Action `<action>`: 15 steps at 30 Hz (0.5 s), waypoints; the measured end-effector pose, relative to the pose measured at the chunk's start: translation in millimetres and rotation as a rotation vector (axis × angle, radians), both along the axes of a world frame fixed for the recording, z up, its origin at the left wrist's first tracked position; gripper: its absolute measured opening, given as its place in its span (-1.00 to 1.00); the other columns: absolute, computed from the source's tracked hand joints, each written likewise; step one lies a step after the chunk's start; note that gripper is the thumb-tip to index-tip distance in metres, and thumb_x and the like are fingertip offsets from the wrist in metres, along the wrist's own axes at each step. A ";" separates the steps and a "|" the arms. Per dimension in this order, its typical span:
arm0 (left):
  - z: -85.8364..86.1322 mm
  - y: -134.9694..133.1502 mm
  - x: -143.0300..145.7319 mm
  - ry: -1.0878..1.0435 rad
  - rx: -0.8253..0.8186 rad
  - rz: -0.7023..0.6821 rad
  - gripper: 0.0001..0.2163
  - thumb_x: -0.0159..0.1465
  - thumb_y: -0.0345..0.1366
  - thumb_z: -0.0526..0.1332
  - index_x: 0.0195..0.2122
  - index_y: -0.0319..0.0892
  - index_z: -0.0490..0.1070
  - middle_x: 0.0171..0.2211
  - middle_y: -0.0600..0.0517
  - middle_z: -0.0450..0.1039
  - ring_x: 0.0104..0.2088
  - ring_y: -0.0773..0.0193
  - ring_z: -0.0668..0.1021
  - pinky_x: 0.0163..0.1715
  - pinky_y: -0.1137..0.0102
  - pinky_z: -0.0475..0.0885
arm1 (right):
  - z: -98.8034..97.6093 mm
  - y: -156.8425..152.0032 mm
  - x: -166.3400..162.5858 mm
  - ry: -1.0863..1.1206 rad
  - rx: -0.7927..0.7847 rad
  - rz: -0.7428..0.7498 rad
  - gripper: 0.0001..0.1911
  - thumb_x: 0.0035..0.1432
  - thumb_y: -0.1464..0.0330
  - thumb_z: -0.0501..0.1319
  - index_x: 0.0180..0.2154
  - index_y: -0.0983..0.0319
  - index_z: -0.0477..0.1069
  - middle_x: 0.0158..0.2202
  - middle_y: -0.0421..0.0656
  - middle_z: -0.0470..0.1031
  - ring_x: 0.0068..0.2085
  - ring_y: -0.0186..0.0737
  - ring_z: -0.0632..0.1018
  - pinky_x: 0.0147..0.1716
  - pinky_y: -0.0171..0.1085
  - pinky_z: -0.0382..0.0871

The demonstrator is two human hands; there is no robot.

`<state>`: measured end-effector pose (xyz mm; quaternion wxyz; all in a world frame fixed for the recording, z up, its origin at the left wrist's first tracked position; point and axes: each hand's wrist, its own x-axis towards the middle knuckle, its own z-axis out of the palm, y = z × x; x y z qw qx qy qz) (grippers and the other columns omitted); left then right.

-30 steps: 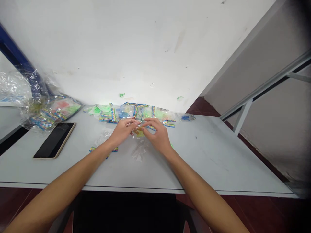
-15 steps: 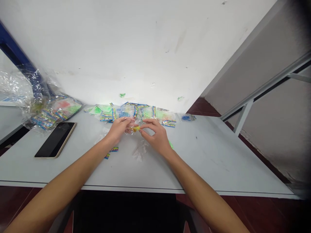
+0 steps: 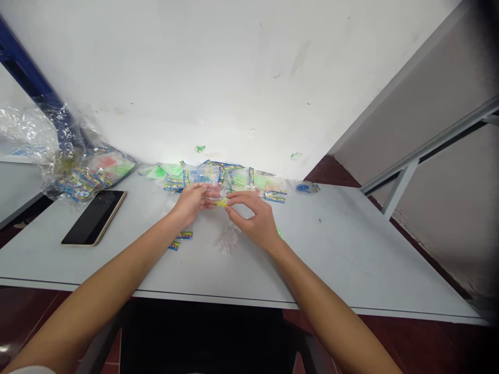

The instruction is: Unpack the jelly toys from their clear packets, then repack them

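Note:
My left hand (image 3: 192, 201) and my right hand (image 3: 254, 218) meet over the middle of the white table (image 3: 351, 259). Between their pinched fingertips is a small clear packet with a yellow piece (image 3: 222, 202) inside. Both hands grip it just above the table top. Behind them, along the wall, lies a row of small clear packets (image 3: 234, 179) with green and blue contents and colourful header cards. A loose clear wrapper (image 3: 228, 240) lies under my right wrist, and two small colourful cards (image 3: 181, 239) lie beside my left forearm.
A dark phone (image 3: 94, 224) lies face up at the left. Behind it sits a large clear bag of packets (image 3: 93, 174), and crumpled clear plastic (image 3: 23, 135) at the far left. A grey metal frame (image 3: 405, 171) stands to the right, over red floor.
Both hands have lifted slightly and drawn closer to the packet row, still pinching the yellow packet. The view shifted a little to the left and down.

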<state>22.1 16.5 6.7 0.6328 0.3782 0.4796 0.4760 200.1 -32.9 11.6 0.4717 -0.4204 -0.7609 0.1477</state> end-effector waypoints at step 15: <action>14.1 -7.8 -4.0 -0.011 -0.005 -0.332 -0.79 0.03 -0.32 0.38 -0.29 -0.20 0.48 -0.32 -0.09 0.59 -0.38 0.23 0.59 -0.32 0.37 0.40 | 34.2 3.6 50.4 0.041 -0.192 -0.060 -0.82 0.17 0.20 0.24 -0.27 0.13 0.56 -0.28 -0.16 0.62 -0.28 -0.19 0.57 -0.30 -0.21 0.44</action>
